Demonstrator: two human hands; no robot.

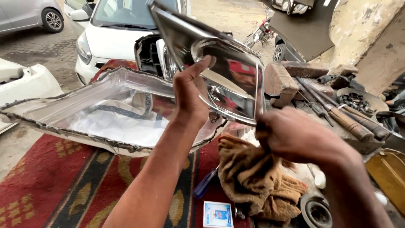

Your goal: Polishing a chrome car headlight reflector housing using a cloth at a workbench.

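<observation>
The chrome reflector housing (pixel 223 71) is held up in the air between the two hands, tilted so its shiny inner face looks back toward the person, with dark and red reflections showing in it. The left hand (pixel 190 90) grips it from the near side, thumb stretched up along the mirrored surface and the fingers (pixel 198 69) closed round its edge. The right hand (pixel 291 135) has its fingers clamped on the lower right corner of the housing.

Just behind and to the left lies a clear headlight lens (pixel 105 109) with a ragged strip of dark sealant along its rim, resting open side up on a red patterned rug (pixel 46 181). Below the hands a brown rag (pixel 253 177) is bunched on the rug, a blue-handled screwdriver (pixel 205 183) beside it and a small blue and white box (pixel 217 214) nearer the lower edge.

To the right sit a brick (pixel 278 82) and several wooden-handled tools (pixel 350 120) on a rough counter (pixel 371 145). A white car (pixel 114 38) stands beyond, well apart, with a motorcycle (pixel 261 31) farther back.
</observation>
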